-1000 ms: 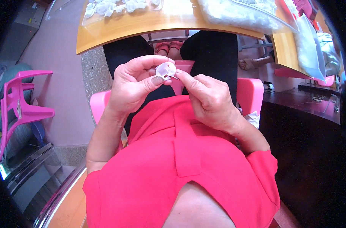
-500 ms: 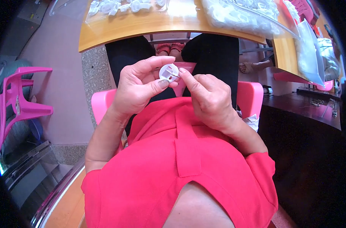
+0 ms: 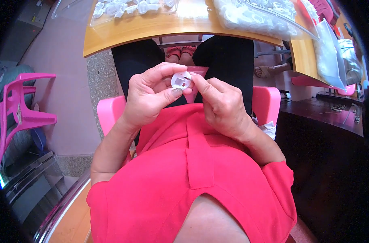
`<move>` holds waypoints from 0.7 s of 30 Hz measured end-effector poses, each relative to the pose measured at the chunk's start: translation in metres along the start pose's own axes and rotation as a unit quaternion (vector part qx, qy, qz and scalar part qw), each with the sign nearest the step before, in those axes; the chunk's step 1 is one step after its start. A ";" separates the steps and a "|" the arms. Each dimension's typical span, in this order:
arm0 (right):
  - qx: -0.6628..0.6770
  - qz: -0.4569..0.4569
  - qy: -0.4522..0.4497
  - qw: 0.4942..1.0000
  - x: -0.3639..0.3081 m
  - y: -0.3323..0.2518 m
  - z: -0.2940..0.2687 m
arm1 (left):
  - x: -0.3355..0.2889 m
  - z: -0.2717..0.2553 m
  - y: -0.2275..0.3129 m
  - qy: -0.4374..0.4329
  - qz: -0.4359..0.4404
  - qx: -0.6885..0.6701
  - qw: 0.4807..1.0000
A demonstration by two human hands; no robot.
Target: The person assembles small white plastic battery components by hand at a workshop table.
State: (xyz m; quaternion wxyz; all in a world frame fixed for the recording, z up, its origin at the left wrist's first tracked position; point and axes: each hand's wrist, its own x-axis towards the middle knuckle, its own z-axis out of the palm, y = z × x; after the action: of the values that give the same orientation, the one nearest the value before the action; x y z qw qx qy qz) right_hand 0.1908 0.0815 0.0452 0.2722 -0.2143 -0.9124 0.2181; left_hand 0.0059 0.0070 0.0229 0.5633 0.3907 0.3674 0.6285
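Note:
Over my lap, the thumb and fingers of my left hand (image 3: 146,93) grip a small round white plastic part (image 3: 179,81) by its rim. Its hollow side, with a raised inner block and a slot, faces up. My right hand (image 3: 224,100) is curled, with thumb and forefinger pinched at the right edge of the part. A thin dark sliver shows by those fingertips; what they hold is too small to name.
A wooden table (image 3: 160,33) stands ahead, bearing a clear tray of white plastic parts (image 3: 130,7) and a larger heap of them (image 3: 257,18). A pink chair (image 3: 26,103) is at left. On the right, a dark bench (image 3: 314,111) carries small metal bits; another person's foot (image 3: 263,71) is beyond.
The round part has tilted slightly in my left fingers and shifted a little. My right fingertips have moved slightly along its right edge.

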 end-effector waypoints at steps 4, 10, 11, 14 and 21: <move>0.027 0.028 -0.008 0.999 -0.001 -0.001 -0.004 | 0.002 -0.003 -0.002 -0.009 -0.028 -0.038 0.999; -0.139 -0.008 -0.024 0.990 0.000 -0.004 -0.014 | 0.003 -0.003 -0.005 0.015 -0.060 -0.073 0.995; -0.139 -0.007 -0.024 0.990 0.000 -0.005 -0.015 | 0.002 -0.004 -0.006 0.015 -0.059 -0.072 0.996; -0.184 -0.018 -0.014 0.983 0.001 -0.008 -0.014 | 0.002 -0.003 -0.006 0.016 -0.064 -0.070 0.995; -0.238 -0.036 0.001 0.971 -0.001 -0.008 -0.013 | 0.002 -0.001 -0.006 0.019 -0.067 -0.074 0.995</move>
State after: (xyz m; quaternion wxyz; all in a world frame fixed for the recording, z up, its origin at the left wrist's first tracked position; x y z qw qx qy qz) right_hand 0.1974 0.0784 0.0588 0.2216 -0.2406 -0.9448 -0.0157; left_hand 0.0075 0.0098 0.0178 0.6245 0.3104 0.3558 0.6222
